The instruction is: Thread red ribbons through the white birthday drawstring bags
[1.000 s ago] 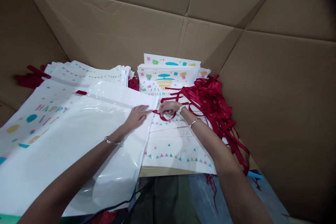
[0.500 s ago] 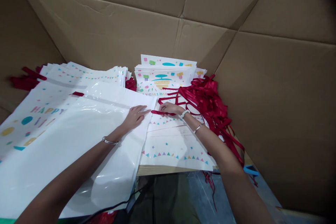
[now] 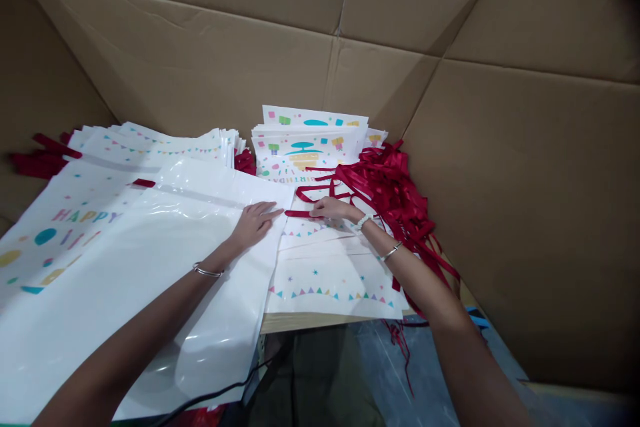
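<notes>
The left hand (image 3: 255, 223) lies flat on the big white sheet (image 3: 165, 293), near its right edge. Its fingers are a bit spread and hold nothing; the tips are close to the end of a red ribbon (image 3: 300, 213). The right hand (image 3: 327, 208) has its fingers pinched shut on that ribbon, just right of the white sheet's edge. The ribbon goes straight between the edge and the right hand. Under the right hand are party sheets (image 3: 330, 283) with little flags and stars. A big messy heap of red ribbons (image 3: 395, 180) is on the right. On the far side, in the middle, is a stack of birthday sheets (image 3: 310, 147). More sheets with flags (image 3: 165, 140) are at the far left. Tall brown cardboard (image 3: 240, 47) stands behind it all.
</notes>
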`<state>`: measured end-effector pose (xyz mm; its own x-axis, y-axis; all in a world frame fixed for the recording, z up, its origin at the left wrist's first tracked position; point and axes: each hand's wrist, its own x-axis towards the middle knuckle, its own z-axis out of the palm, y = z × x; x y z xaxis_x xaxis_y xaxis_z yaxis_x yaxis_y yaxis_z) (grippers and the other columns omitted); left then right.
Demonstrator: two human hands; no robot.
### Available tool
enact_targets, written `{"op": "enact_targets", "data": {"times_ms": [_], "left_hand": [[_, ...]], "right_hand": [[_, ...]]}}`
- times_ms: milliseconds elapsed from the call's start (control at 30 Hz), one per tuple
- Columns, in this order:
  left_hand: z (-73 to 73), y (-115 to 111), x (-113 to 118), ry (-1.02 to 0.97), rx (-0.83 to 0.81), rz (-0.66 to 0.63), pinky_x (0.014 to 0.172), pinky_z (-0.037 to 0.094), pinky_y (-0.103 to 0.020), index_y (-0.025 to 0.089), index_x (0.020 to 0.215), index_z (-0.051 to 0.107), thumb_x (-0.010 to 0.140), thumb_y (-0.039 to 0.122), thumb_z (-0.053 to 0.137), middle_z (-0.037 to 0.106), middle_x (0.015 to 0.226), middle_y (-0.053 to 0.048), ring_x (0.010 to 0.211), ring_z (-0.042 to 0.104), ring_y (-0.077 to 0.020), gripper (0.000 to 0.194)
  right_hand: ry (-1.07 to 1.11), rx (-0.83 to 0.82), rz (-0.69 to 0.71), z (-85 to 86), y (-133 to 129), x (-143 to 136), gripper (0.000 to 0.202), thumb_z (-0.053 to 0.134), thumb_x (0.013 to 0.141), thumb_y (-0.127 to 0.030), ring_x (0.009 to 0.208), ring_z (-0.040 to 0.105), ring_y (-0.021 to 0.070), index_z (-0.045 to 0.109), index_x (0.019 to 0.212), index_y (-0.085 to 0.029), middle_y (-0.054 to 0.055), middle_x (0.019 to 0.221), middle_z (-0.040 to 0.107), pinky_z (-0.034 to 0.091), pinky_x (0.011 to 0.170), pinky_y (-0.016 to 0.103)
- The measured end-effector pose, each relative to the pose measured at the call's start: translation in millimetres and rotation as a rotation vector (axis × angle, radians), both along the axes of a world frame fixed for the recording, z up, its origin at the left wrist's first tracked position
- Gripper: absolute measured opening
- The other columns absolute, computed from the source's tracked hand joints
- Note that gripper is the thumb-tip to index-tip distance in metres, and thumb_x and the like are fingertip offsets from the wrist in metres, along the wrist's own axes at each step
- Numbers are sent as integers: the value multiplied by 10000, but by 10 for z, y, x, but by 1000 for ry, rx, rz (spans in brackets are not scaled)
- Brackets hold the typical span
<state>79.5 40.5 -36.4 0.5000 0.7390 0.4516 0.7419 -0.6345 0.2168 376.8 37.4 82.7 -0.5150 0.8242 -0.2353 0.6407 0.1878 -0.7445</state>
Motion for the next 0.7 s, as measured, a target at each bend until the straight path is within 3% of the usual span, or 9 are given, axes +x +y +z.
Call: {"op": "enact_targets", "data": {"times_ms": [200,333,400,533,700], "left_hand": [[-8,0,-12,3,15,0,1070,397,-475,306,1369,686,994,235,372,586,1476,-43,1352,508,-270,494],[-14,1,-16,11,17,1,1058,396,-473,302,1372,683,1003,251,361,586,1479,-43,1353,510,-268,492],[-10,1,-17,11,22,-4,1058,394,-470,297,1374,681,1009,259,355,585,1480,-46,1351,513,-265,491],[-6,3,-21,2,22,-13,1071,390,-462,296,1361,690,1012,266,352,589,1474,-48,1353,512,-255,487],[-2,5,-22,0,8,-5,1080,388,-464,298,1368,686,1011,273,345,583,1481,-46,1361,504,-254,494]], "right_hand": [[-6,52,-42,68,-34,420,350,632,995,-452,857,669,165,686,1060,-112,47,996,692,575,777,307],[-5,87,-77,187,-27,915,418,706,889,-529,809,648,178,721,856,-112,67,873,727,503,766,282],[-24,104,-67,275,19,1223,451,719,831,-567,856,649,192,728,806,-117,85,922,742,482,807,285],[-130,137,-77,529,143,1819,478,722,758,-567,966,648,214,768,932,-124,110,1068,745,468,891,301],[-453,174,-132,848,209,2308,261,733,736,-379,787,644,191,773,828,-139,98,887,747,475,777,296]]}}
